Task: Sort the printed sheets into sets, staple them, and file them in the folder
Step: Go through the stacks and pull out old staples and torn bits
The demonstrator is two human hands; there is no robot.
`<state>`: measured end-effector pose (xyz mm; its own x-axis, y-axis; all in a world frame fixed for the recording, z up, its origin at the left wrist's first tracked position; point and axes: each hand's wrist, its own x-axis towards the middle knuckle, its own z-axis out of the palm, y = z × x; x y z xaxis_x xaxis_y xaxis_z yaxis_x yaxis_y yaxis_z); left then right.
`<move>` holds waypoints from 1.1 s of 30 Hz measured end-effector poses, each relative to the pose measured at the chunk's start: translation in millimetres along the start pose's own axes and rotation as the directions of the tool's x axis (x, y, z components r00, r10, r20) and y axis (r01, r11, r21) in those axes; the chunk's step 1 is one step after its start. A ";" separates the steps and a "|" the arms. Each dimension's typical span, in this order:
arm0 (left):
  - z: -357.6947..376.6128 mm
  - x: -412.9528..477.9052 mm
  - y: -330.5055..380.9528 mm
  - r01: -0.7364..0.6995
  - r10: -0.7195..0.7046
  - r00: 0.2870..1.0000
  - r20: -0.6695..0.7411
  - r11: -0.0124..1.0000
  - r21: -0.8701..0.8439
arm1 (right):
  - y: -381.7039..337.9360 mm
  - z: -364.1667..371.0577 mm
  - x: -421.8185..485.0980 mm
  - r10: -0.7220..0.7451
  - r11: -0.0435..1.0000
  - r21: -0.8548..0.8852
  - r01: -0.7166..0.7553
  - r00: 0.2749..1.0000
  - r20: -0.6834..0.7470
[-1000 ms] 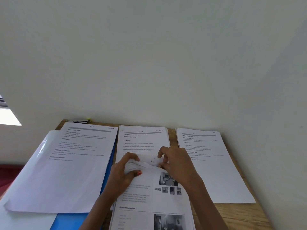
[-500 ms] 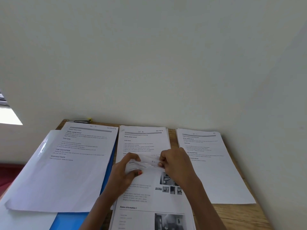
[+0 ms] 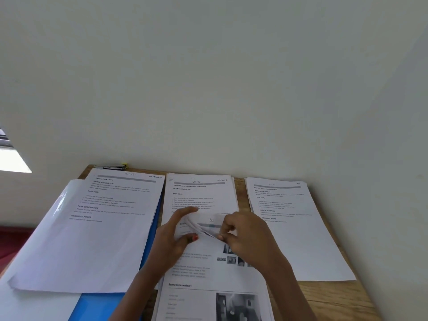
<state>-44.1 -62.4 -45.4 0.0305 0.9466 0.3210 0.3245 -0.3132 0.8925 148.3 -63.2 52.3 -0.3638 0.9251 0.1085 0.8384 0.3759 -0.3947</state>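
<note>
Sorting step in hand, by my read; head view only. Left hand [image 3: 172, 242] had thumb and fingers curled round the top edge of the front stack [image 3: 208, 290], bending the upper leaves up off the rest. Right hand [image 3: 250, 239] pinched the same edge from the other side, fingertips closed on a leaf as if peeling one off. Handwritten mark on the raised leaf looked like "B". Front stack lay on the table [image 3: 324, 297] nearest the person, its top end overlapping the lower part of the middle pile [image 3: 199, 193], marked "SEC-A". Left pile [image 3: 104, 228] sat on a blue folder [image 3: 102, 306], with a clear cover sheet [image 3: 60, 205] sticking out to its left. Right pile [image 3: 296, 239] lay alone on the table's right side. No staples that I could see. Next move probably: separate one leaf cleanly, read its mark, drop it on the matching pile. Thin paper, so two leaves could come away together. Small dark object with a yellow tip [image 3: 114, 167] sat at the table's far left corner, possibly the stapler, too small to tell. Table was wood, set against a plain pale wall [image 3: 208, 89]. Bright window patch [image 3: 11, 158] at far left, something red [image 3: 11, 242] below it.
</note>
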 end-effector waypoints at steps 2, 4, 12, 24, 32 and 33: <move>-0.9 -0.8 -0.8 -0.019 0.018 1.000 0.019 1.000 0.019 | -0.3 -1.0 -4.0 0.010 0.997 0.069 -0.018 0.994 0.106; -1.0 -1.5 1.2 -0.029 0.028 0.999 0.020 0.999 0.036 | -2.9 -3.1 -5.7 0.021 0.986 0.159 -0.047 0.986 0.163; -0.6 -3.1 -3.0 -0.039 0.039 0.999 0.019 0.999 0.028 | 2.2 0.5 12.0 0.191 0.982 -0.010 -0.191 0.981 0.035; 1.1 -5.4 -3.8 -0.053 0.053 0.999 -0.005 0.999 0.013 | 4.2 6.4 8.2 0.155 0.981 -0.112 -0.158 0.987 -0.038; 1.4 -7.3 -0.5 -0.079 0.079 0.997 -0.009 0.997 0.010 | 9.7 11.1 10.5 0.099 0.987 -0.117 -0.107 0.992 -0.075; 1.1 -7.9 -0.4 -0.079 0.079 0.997 -0.014 0.997 0.007 | 8.7 10.6 9.4 0.081 0.987 -0.133 -0.090 0.994 -0.070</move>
<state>-43.4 -69.7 -48.6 0.0427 0.9175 0.3954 0.3274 -0.3868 0.8621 147.9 -51.8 40.2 -0.2651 0.9540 0.1400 0.9143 0.2949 -0.2777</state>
